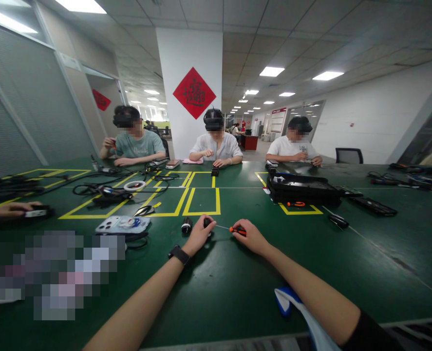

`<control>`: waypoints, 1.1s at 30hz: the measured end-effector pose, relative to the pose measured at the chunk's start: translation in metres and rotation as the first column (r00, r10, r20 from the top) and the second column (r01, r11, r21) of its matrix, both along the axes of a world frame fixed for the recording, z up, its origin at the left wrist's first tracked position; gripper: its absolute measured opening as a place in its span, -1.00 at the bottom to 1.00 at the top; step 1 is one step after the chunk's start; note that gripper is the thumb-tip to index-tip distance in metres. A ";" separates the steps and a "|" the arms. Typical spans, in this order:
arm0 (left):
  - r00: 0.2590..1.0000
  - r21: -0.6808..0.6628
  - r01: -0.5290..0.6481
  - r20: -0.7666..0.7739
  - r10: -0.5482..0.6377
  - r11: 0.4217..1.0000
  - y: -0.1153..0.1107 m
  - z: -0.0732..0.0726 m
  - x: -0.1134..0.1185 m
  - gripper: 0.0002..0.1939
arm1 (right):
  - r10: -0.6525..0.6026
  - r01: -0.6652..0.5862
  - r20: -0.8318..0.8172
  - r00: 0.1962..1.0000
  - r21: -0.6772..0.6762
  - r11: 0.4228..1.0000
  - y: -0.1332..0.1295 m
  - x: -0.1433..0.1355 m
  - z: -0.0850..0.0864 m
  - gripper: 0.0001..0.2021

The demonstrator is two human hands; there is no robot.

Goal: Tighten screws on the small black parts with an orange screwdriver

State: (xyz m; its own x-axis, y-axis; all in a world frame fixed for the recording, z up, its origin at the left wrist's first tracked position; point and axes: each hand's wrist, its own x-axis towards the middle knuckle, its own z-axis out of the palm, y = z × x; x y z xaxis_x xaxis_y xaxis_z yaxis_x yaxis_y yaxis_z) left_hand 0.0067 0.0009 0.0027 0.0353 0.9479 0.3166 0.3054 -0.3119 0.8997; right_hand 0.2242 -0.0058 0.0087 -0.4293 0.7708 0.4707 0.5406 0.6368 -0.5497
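My right hand (250,236) is closed around the orange and black handle of a screwdriver (238,230). Its thin metal shaft points left, and the tip reaches my left hand (200,234). Between the fingers of that hand is a small black part (207,223), mostly hidden, so its kind is unclear. Just left of my left hand a small black cylinder with a pale band (187,225) stands on the green table (216,292). I wear a dark watch (179,254) on the left wrist.
A phone (122,224) and cables lie to the left. Further back right sit black trays (303,187) with an orange screwdriver (296,204). A white and blue cloth (292,300) lies by my right forearm. Three people sit opposite; another person's hand (14,210) is at far left.
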 end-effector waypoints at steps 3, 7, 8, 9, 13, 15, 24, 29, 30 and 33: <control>1.000 -0.004 0.000 0.003 0.000 1.000 0.001 -0.001 0.000 -0.75 | -0.024 0.024 0.026 0.999 0.012 1.000 -0.001 0.000 0.001 -0.86; 1.000 0.005 0.001 0.007 -0.001 1.000 0.001 -0.003 0.000 -0.74 | -0.053 0.051 0.049 0.997 0.038 0.998 -0.002 0.000 0.001 -0.84; 1.000 0.003 0.002 0.008 -0.002 1.000 0.001 -0.003 0.000 -0.74 | -0.048 0.045 0.056 0.997 0.042 0.998 -0.003 0.000 0.001 -0.85; 1.000 -0.001 0.001 0.010 -0.001 1.000 0.001 -0.003 0.000 -0.74 | -0.038 0.035 0.062 0.997 0.044 0.998 -0.003 0.000 0.002 -0.86; 1.000 -0.015 0.003 0.015 -0.002 1.000 0.002 -0.004 0.000 -0.74 | 0.016 -0.019 0.068 0.998 0.048 0.999 -0.005 0.000 0.004 -0.90; 1.000 -0.023 0.002 0.021 -0.002 1.000 0.003 -0.004 0.000 -0.73 | 0.038 -0.041 0.059 0.998 0.054 0.998 -0.006 0.001 0.005 -0.92; 1.000 0.038 -0.016 -0.018 0.017 0.999 0.002 -0.003 -0.001 -0.72 | 0.043 -0.044 0.030 0.999 0.058 0.997 -0.005 -0.001 0.002 -0.83; 1.000 0.054 -0.010 -0.018 0.011 0.999 0.001 -0.002 -0.001 -0.73 | -0.005 0.002 0.079 0.997 0.044 0.999 -0.004 -0.001 0.002 -0.85; 1.000 0.049 -0.009 -0.015 0.010 0.999 0.000 -0.002 0.000 -0.73 | -0.013 0.009 0.087 0.996 0.039 0.999 -0.003 -0.001 0.002 -0.87; 1.000 0.031 -0.011 -0.009 0.011 0.999 0.000 -0.002 0.000 -0.73 | -0.005 0.002 0.108 0.994 0.027 1.000 -0.001 0.000 0.002 -0.82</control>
